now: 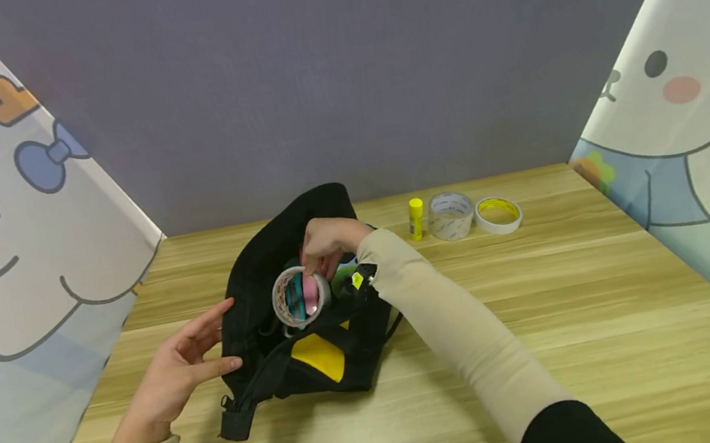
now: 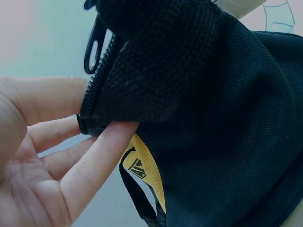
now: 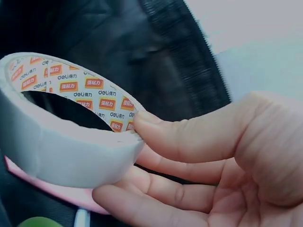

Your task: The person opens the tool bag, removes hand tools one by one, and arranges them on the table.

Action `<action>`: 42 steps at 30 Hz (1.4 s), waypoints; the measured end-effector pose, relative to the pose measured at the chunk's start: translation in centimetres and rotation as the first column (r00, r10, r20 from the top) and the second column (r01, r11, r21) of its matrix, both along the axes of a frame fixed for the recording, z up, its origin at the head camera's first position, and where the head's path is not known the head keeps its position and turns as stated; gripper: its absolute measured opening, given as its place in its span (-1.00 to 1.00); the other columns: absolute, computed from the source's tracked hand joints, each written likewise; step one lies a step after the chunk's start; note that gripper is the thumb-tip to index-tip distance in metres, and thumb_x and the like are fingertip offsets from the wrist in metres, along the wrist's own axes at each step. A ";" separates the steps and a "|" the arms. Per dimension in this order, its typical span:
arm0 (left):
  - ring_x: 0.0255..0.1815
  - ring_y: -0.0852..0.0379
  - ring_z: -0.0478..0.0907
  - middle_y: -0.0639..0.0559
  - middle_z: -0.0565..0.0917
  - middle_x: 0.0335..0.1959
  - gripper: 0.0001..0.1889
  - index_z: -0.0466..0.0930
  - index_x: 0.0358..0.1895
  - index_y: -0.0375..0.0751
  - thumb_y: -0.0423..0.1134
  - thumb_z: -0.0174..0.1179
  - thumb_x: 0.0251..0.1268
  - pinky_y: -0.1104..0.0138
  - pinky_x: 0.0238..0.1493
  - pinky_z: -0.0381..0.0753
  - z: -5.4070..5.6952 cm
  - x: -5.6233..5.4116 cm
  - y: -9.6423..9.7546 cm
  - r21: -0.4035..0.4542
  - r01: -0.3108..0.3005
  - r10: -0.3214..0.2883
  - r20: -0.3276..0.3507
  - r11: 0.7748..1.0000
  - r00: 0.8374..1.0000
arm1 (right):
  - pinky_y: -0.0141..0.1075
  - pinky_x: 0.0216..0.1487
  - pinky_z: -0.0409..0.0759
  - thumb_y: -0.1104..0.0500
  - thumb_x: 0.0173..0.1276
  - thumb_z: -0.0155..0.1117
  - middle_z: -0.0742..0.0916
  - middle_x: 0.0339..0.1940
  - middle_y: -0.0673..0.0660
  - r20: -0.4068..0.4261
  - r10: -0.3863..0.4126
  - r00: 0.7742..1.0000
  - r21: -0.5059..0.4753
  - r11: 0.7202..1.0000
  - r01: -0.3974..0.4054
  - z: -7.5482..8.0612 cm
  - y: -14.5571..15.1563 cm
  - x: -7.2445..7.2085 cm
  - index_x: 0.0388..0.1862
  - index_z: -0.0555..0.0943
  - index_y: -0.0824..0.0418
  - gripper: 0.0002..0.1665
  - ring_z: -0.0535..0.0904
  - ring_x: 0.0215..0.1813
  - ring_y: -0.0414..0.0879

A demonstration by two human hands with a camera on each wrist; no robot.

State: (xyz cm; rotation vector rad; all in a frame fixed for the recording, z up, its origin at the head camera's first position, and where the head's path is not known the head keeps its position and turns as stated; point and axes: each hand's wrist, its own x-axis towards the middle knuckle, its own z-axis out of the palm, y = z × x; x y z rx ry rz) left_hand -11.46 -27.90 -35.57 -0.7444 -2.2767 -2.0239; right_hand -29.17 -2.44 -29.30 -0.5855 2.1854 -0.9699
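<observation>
A black bag (image 1: 315, 208) with a yellow patch (image 1: 320, 357) lies on the table with its zipped mouth spread. My left hand (image 1: 175, 372) holds the bag's near-left rim between thumb and fingers; the left wrist view shows the zipper edge (image 2: 102, 78) there. Inside the mouth, my right hand (image 1: 330, 241) pinches the wall of a white tape roll (image 3: 75, 156), thumb on the printed inner core. The roll is tilted. Pink (image 1: 311, 293) and teal (image 1: 295, 296) things show through its hole, their kinds unclear. Part of the bag's inside is hidden by my right hand.
Right of the bag, towards the back, stand a yellow glue stick (image 1: 416, 219), a clear tape roll (image 1: 452, 216) and a white tape roll with a yellow core (image 1: 499, 215). A grey wall (image 1: 312, 106) rises behind the table, with cartoon-printed panels (image 1: 686, 152) on both sides.
</observation>
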 end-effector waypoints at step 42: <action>0.17 0.33 0.48 0.33 0.39 0.37 -0.18 0.36 0.49 -0.04 -0.68 0.26 0.14 0.43 -0.03 0.60 0.0 0.6 0.3 -0.042 -0.044 0.046 0.052 0.998 0.998 | -0.08 -0.10 0.70 0.42 0.37 0.26 0.71 -0.17 0.31 -0.078 -0.122 0.989 -0.349 0.933 0.088 5.5 11.2 1.9 0.12 0.56 0.54 -0.64 0.68 -0.29 -0.03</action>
